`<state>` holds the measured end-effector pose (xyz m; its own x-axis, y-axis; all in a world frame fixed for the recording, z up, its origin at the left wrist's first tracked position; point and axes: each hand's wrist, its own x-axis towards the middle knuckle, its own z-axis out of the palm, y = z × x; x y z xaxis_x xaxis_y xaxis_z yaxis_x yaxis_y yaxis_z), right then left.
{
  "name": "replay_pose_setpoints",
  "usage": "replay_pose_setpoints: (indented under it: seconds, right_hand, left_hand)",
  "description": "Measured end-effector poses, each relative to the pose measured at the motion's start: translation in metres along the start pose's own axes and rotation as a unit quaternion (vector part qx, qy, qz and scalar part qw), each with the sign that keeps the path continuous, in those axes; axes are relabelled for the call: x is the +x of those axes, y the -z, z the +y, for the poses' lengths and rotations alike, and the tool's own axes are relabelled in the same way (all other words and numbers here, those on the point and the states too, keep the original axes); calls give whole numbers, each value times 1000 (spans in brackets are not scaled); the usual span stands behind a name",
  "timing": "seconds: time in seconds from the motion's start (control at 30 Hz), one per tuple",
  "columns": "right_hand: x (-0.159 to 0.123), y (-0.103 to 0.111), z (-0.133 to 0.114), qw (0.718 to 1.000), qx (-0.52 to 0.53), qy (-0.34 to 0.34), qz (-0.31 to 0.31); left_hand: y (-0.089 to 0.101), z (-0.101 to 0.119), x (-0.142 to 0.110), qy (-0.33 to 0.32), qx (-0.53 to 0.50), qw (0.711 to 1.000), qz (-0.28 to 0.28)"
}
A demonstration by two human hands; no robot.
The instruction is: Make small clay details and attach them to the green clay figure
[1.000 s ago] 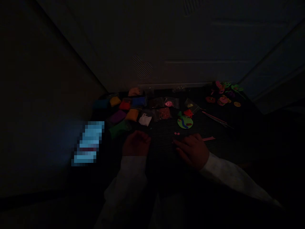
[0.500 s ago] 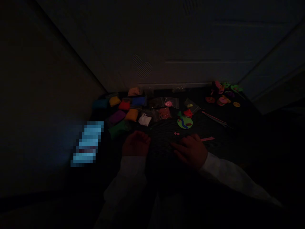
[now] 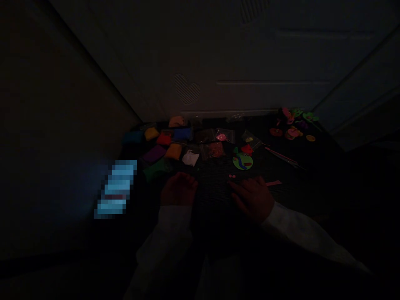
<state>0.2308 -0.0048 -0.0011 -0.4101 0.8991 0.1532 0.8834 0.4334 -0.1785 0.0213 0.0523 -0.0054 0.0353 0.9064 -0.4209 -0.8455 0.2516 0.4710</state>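
Observation:
In the dim light my left hand [image 3: 179,189] rests at the near side of the dark table, palm partly turned up, fingers loosely bent; nothing shows in it. My right hand [image 3: 252,198] lies palm down with its fingers spread and the index finger stretched out. Its fingertip is just below two small pink discs [image 3: 232,176]. Behind them sits a round green clay piece [image 3: 243,161] with blue, red and dark green parts on it. A flat pink strip [image 3: 274,183] sticks out beyond my right hand's knuckles.
Several bags of coloured clay, such as a green bag [image 3: 156,170] and a white bag [image 3: 190,157], lie at the left. Scissors [image 3: 283,157] lie at the right, with colourful clay figures [image 3: 293,121] behind. A glowing, blurred screen [image 3: 116,189] stands left.
My right hand has shifted slightly, its index fingertip moving a little right and up toward the pink discs. My left hand stays in place.

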Motion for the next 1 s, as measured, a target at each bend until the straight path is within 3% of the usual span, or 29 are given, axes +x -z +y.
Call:
replay_pose_setpoints:
  seconds: [0.17,0.4,1.0]
  right_hand:
    - [5,4,-4,999,-27,-25,-24]
    - [4,3,-4,999,-19,6,-37]
    - [2,0,-3,1000,-9,-12,21]
  left_hand:
    - [1,0,1,2,-5,1000,-9]
    - [1,0,2,9,-2,1000,14]
    - [5,1,3,18,0,1000,-21]
